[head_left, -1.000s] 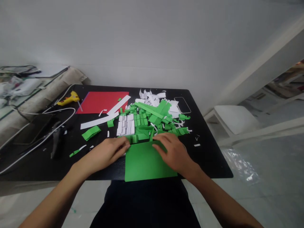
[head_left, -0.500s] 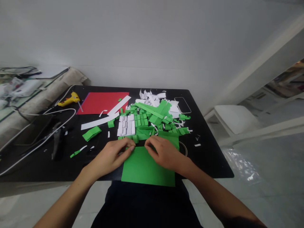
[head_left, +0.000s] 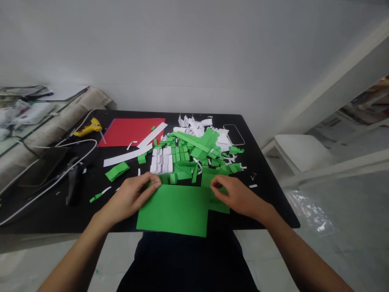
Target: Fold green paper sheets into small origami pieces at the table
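Note:
A large green paper sheet lies at the near edge of the black table, overhanging it slightly. My left hand pinches the sheet's far left corner, fingers closed on it. A second green sheet lies to the right, partly under the first. My right hand rests on that second sheet with fingers curled and pinched on its edge. Just beyond both hands sits a heap of green and white paper pieces.
A red paper sheet and long white strips lie at the back left. A yellow glue gun, cables and a dark tool lie left. A phone lies at the back right. A white chair stands right.
The upper green sheet has slid left with my left hand, uncovering a second green sheet. My right hand moved right onto that second sheet.

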The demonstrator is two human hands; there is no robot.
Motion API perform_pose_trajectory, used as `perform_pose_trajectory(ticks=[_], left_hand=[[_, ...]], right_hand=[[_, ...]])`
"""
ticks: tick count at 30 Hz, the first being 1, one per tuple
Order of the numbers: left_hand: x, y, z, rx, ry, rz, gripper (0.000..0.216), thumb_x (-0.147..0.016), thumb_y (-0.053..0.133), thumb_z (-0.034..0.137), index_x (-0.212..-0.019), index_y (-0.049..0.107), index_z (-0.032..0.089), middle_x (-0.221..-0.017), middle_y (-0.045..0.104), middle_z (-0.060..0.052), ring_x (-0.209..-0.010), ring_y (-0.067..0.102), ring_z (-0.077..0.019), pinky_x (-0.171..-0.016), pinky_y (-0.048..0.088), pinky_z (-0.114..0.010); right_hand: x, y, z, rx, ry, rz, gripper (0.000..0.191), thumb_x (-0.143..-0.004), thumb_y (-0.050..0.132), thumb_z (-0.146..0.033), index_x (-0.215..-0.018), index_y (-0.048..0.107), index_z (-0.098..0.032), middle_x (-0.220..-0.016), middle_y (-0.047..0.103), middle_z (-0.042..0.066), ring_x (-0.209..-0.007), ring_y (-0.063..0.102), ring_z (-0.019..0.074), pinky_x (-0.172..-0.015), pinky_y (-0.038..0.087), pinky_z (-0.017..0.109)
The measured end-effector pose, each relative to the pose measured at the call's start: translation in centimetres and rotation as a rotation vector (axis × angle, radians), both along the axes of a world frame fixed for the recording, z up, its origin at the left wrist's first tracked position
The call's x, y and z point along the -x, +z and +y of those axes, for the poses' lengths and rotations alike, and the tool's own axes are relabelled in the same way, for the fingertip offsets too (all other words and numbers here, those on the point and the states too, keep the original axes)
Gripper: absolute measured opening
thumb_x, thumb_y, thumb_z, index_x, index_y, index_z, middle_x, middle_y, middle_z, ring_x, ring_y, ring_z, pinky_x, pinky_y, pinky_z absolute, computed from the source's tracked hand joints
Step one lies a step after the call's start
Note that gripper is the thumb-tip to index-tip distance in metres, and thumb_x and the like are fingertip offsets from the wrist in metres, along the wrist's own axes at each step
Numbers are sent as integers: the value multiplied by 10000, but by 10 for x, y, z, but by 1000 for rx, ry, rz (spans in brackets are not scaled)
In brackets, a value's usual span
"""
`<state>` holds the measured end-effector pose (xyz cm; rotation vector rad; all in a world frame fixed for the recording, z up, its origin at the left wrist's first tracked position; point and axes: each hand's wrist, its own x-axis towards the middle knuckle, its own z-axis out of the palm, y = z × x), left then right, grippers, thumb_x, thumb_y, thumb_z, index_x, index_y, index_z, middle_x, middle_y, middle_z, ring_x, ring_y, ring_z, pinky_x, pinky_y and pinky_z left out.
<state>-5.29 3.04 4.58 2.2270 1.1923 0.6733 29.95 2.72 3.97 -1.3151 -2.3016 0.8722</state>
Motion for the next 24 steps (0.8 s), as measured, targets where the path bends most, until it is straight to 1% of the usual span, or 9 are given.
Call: perform_pose_trajectory(ticks=[2,4,7,10,13,16,20,22,24], left_hand=[[7,-2,0,1,42,-2,231,-1069,510,345,-995,663,188,-919,747,-38,-791,687,-153,-731,539,-262],[10,-5,0,-12,65,-16,223,-1066,521,338,-1007,669,183,-936,747,-46,-802,678,-149,-750,543,-262],[5,-8,-1,-23,67,-63,207,-1062,534,324,-1012,675,182,-931,740,-42,-794,668,-141,-734,543,-251],[-4,-9,-2,-12,74,-109,200,-1063,540,323,-1006,673,186,-901,725,-25,-795,665,-139,-721,543,-243],[-10,-7,-3,-21,71,-107,195,-1066,538,316,-1005,671,188,-892,723,-21,-795,668,-143,-722,542,-251],[-15,-3,-1,-94,19,10,183,-1061,544,298,-1001,683,195,-922,748,-30,-803,680,-162,-761,538,-300],[-34,0,1,-205,-98,144,193,-1066,530,282,-1009,692,195,-923,762,-46,-832,698,-207,-836,532,-390],[-47,0,1,-201,-152,145,201,-1074,503,264,-1064,691,192,-950,766,-55,-851,710,-215,-819,536,-389],[-57,0,0,-185,-164,129,204,-1072,489,250,-1073,682,185,-950,758,-59,-841,708,-213,-778,537,-372]], right_hand=[[-16,1,0,-3,-80,-45,149,-1018,545,-244,-926,659,-216,-918,730,56,-784,678,207,-692,508,332],[-21,2,0,-43,-172,-31,151,-1021,551,-262,-933,666,-218,-913,737,61,-792,692,221,-704,525,347],[-7,2,-1,-134,-233,133,152,-1041,579,-324,-1028,691,-223,-982,772,76,-901,739,244,-814,573,383],[18,-1,-1,-94,-128,277,212,-1006,676,-353,-1171,710,-224,-1107,804,81,-1020,767,252,-889,595,383],[35,-5,1,-91,-100,299,133,-1004,672,-301,-1068,757,-221,-1025,828,57,-944,783,232,-840,592,351],[40,-6,2,-76,-102,274,120,-1002,667,-268,-984,778,-225,-942,832,33,-850,780,215,-786,576,336],[44,-4,1,-54,-63,230,98,-981,703,-243,-976,799,-223,-933,840,36,-847,786,224,-771,559,336],[47,-4,-1,-52,-47,217,100,-982,706,-232,-987,805,-219,-933,842,41,-850,789,229,-770,551,335],[49,-5,-2,-51,-41,217,104,-987,704,-224,-995,807,-216,-931,842,42,-846,788,227,-770,546,331]])
